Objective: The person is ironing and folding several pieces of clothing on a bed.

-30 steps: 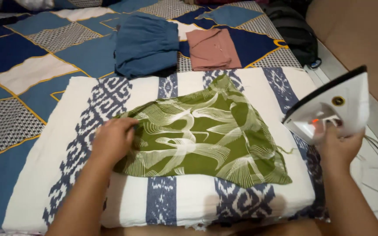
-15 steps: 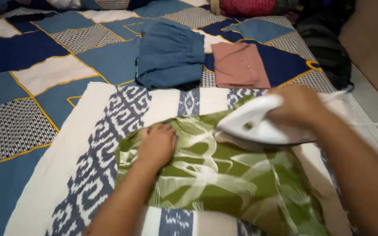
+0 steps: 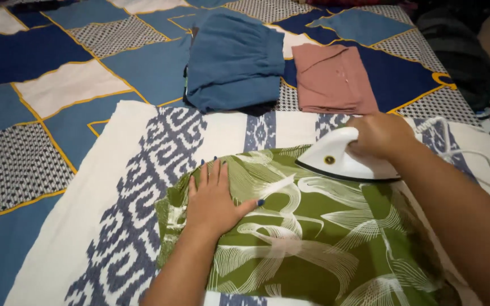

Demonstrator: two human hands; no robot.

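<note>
Right now my left hand lies flat and open, fingers spread, palm pressed down on the green cloth with white swirling lines. That cloth spreads out from under the palm toward my right hand and back toward my body, and its left edge sits just past my left hand's outer side. My right hand is closed around the handle of a white clothes iron, which rests soleplate-down on the far edge of the green cloth, its pointed nose aimed toward my left hand. The two hands are near each other but not touching; the iron's tip lies just beyond my left thumb. A white cord trails away on the outer side of my right hand.

Under the green cloth is a white blanket with dark blue woven patterns, spread over a patchwork bedcover in blue, white and checked panels. Beyond my left fingertips sits a folded blue garment, and just beside it, beyond my right hand, a folded dusty-pink garment. A dark bag lies farther off past the right hand.
</note>
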